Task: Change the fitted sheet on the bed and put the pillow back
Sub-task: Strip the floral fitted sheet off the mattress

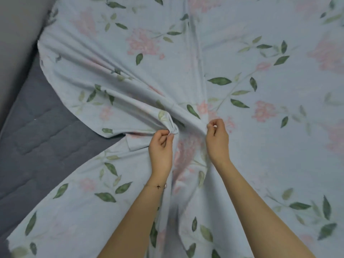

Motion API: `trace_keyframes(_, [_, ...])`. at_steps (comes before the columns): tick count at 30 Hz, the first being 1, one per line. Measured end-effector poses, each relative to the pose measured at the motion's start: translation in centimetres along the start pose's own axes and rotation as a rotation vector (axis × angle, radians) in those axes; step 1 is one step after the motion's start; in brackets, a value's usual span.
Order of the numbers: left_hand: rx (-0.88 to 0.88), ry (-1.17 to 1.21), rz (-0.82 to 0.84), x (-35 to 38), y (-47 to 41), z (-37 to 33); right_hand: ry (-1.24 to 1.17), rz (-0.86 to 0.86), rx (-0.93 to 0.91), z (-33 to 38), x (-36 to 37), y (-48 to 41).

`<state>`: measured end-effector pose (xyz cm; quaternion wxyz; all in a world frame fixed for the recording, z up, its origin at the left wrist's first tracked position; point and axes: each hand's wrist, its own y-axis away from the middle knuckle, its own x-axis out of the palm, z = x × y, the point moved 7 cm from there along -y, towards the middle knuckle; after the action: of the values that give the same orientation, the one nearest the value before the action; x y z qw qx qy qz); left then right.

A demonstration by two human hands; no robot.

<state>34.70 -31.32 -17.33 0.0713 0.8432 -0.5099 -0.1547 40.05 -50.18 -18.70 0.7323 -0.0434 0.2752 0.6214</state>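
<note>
Blue sheet [242, 58] creased lengthwise away; left hand [161, 148], right hand [217, 141] pinch it.

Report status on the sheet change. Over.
Left hand pinches a bunched fold of the floral sheet. Right hand pinches the sheet beside it. Grey mattress uncovered at left.

The sheet [260, 53] lies over the mattress [37, 146], covering its middle and right; the mattress lies bare at left. The left hand [161, 148] and right hand [216, 140], near each other, pinch folds at the sheet's middle.
</note>
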Motion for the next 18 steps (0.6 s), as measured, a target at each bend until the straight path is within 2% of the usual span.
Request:
trace_keyframes(3, [-0.012,-0.023,0.078,2.8,2.6,-0.5,-0.006,-0.058,0.066,-2.7,-4.4,0.5])
trace_keyframes(6, [-0.048,-0.086,0.159,4.6,4.8,0.3,0.047,0.02,0.068,-2.9,-5.5,0.9])
trace_keyframes(8, [-0.019,-0.236,0.22,4.9,5.4,1.0,0.058,0.058,0.063,-2.6,-5.4,0.9])
trace_keyframes(11, [0.182,-0.508,0.291,5.3,5.5,1.3,0.122,0.071,0.015,-2.6,-6.5,1.8])
trace_keyframes(13, [0.288,-0.698,0.262,5.7,6.0,1.2,0.241,0.052,-0.004,-3.4,-8.5,2.9])
trace_keyframes(16, [0.409,-0.793,0.199,6.8,7.7,-0.2,0.444,0.03,-0.005,-5.3,-12.4,4.8])
trace_keyframes(18, [0.485,-0.807,0.255,8.1,8.8,-0.2,0.524,0.041,0.011,-7.3,-14.5,5.6])
